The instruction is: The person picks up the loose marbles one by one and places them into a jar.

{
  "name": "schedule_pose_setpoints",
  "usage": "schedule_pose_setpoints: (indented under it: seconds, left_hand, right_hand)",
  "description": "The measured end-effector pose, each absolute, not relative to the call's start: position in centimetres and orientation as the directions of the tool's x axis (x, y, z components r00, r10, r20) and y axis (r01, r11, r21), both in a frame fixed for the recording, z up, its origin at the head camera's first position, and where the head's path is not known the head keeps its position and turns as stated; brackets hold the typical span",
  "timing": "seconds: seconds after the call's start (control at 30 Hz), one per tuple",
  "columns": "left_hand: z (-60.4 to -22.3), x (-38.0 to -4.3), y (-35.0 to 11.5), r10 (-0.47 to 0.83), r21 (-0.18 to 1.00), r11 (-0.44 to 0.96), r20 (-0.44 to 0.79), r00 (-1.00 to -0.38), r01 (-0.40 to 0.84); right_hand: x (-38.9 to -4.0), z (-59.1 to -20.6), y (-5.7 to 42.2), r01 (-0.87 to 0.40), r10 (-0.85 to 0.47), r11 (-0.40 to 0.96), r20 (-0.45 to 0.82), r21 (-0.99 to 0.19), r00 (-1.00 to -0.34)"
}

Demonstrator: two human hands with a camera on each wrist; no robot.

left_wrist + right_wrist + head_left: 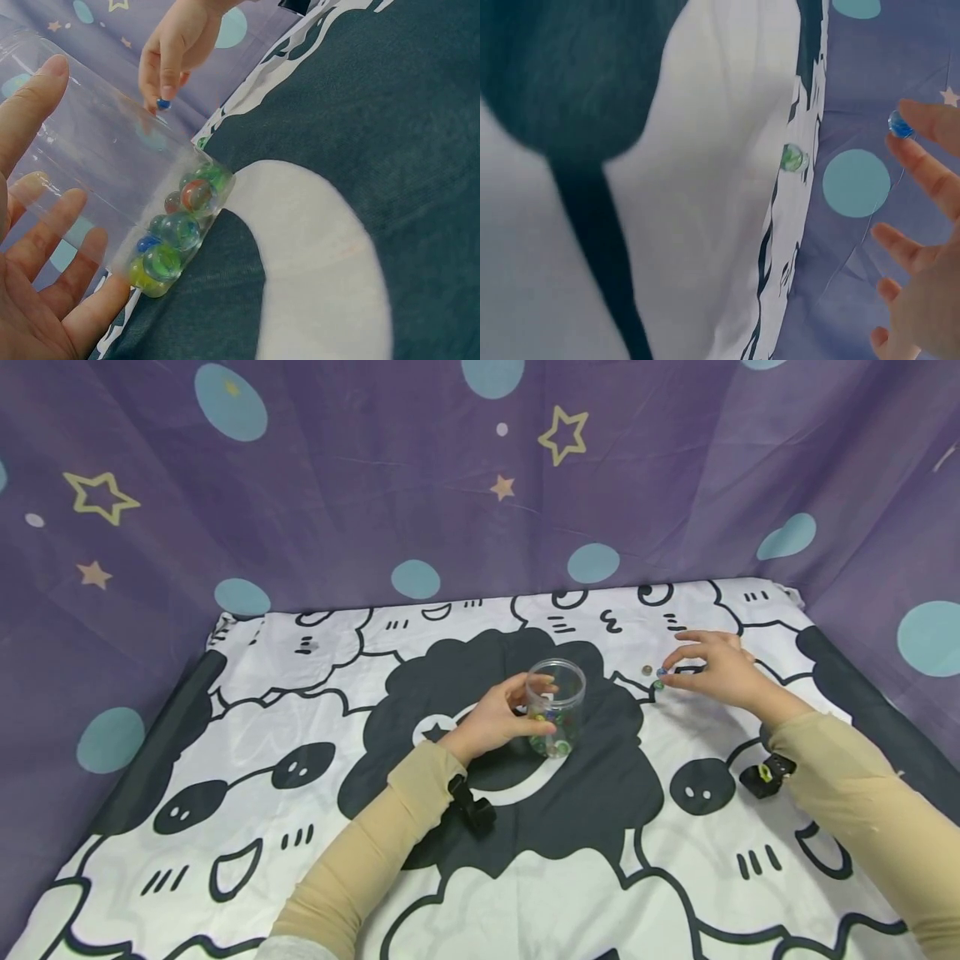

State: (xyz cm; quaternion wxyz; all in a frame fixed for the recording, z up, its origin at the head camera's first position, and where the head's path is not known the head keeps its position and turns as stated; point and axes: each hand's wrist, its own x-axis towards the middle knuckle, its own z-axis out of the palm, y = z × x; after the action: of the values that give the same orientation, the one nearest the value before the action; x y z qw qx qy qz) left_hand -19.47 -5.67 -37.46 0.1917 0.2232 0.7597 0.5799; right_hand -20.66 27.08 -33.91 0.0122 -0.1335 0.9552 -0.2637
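Observation:
My left hand [491, 720] grips a clear jar [567, 706] from its left side, thumb and fingers wrapped around the wall. The jar stands upright with its mouth uncovered, on the dark printed patch. Several glass marbles [181, 230] in green, blue, yellow and red lie at its bottom. Off to the right of the jar, my right hand [716, 672] pinches a blue marble [900, 124] between thumb and index finger; its other fingers are spread. Just below the pinch, a green marble [657, 686] lies on the cloth, and a brownish marble [647, 670] sits slightly left.
A white cloth [247, 810] with black cartoon prints covers the table. Behind it and at both sides hangs a purple curtain [337, 493] with stars and dots. Black straps with small devices [472, 806] are worn on both wrists.

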Motion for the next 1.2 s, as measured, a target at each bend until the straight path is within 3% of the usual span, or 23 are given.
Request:
schedule_pose_setpoints:
  seconds: [0.53,1.2]
  left_hand:
    - [-37.5,-19.5,-5.7,0.564,0.969,0.215,-0.026,-0.825,0.117]
    - [-37.5,-19.5,-5.7,0.574,0.969,0.216,-0.023,-0.819,0.124]
  right_hand:
    - [-19.6,-33.2,25.5,-0.339,-0.280,0.755,0.192,-0.562,-0.941]
    - [-18.8,-31.4,23.9,-0.373,-0.273,0.711,0.254,-0.596,-0.928]
